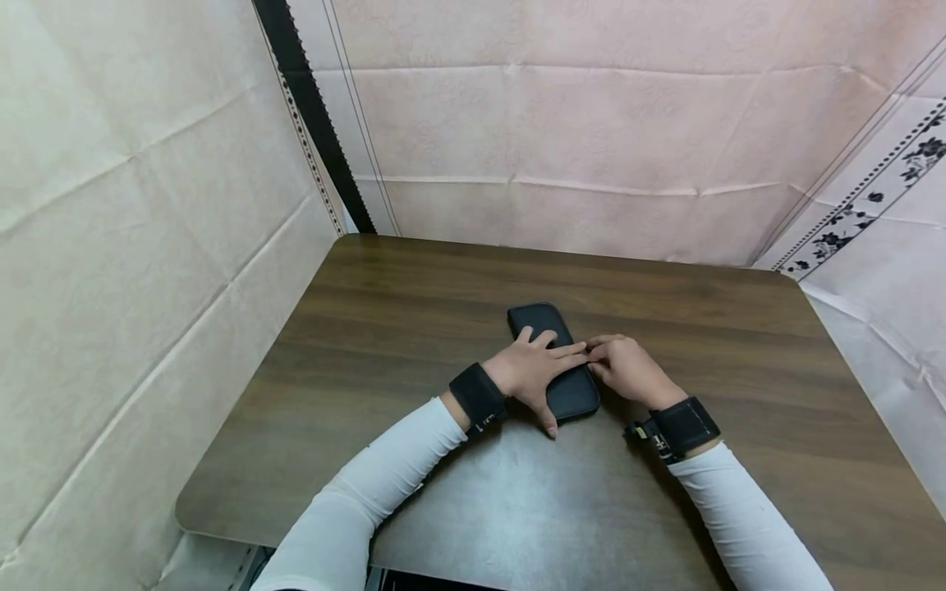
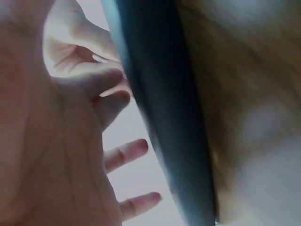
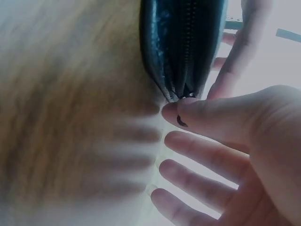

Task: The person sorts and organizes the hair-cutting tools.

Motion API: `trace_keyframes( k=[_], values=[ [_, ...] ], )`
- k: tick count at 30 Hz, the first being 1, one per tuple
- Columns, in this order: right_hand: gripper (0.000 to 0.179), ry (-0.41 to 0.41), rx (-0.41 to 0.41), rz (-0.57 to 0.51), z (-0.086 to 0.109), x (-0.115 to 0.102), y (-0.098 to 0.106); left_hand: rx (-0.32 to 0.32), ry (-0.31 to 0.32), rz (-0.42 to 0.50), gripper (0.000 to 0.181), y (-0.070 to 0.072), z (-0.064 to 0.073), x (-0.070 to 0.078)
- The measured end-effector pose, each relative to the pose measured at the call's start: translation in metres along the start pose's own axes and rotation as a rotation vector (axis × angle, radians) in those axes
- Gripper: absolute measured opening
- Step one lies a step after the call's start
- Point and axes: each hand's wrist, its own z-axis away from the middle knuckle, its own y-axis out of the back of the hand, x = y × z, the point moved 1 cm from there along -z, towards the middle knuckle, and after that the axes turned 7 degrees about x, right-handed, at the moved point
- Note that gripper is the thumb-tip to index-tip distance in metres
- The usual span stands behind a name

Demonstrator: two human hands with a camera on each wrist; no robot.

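Note:
A black zip case point(image 1: 534, 317) with rounded corners lies flat on the wooden table, slanting across its middle. Over its top spreads my left hand point(image 1: 534, 371), fingers apart and thumb toward the near end; the left wrist view shows the fingertips at the case point(image 2: 157, 108). At the case's right edge is my right hand point(image 1: 628, 369). In the right wrist view its thumb and forefinger pinch a small dark zipper pull point(image 3: 181, 121) at the end of the zipper point(image 3: 189, 42). The other fingers of that hand extend loosely below.
The brown wood-grain table point(image 1: 355, 328) has rounded corners. Pale creased sheets point(image 1: 591, 131) hang behind it and at both sides, with a black strip point(image 1: 318, 115) at the back left corner. Black bands point(image 1: 479, 396) with small cameras circle both wrists.

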Motion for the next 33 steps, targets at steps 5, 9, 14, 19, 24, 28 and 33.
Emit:
trace_keyframes(
  k=[5,9,14,19,24,28,33],
  values=[
    [0.014,0.007,-0.010,-0.011,-0.001,0.002,0.001,0.044,-0.053,0.018,0.137,-0.007,-0.004,-0.006],
    [0.014,0.021,0.002,-0.007,-0.002,0.003,0.000,0.061,-0.081,0.056,0.135,-0.010,-0.006,-0.008],
    [0.013,0.049,0.026,-0.001,-0.003,0.003,-0.002,0.069,-0.084,0.082,0.134,-0.011,-0.006,-0.009],
    [0.013,0.051,0.049,0.000,-0.003,0.004,-0.003,0.071,-0.073,0.115,0.136,-0.013,-0.007,-0.009],
    [0.014,0.043,0.062,0.005,-0.002,0.004,-0.002,0.079,-0.071,0.123,0.137,-0.014,-0.009,-0.010],
    [0.015,0.047,0.063,0.007,-0.002,0.005,-0.002,0.082,-0.070,0.132,0.138,-0.014,-0.010,-0.010],
    [0.016,0.054,0.043,-0.001,0.000,0.005,-0.001,0.083,-0.069,0.136,0.138,-0.015,-0.010,-0.010]
  ],
)
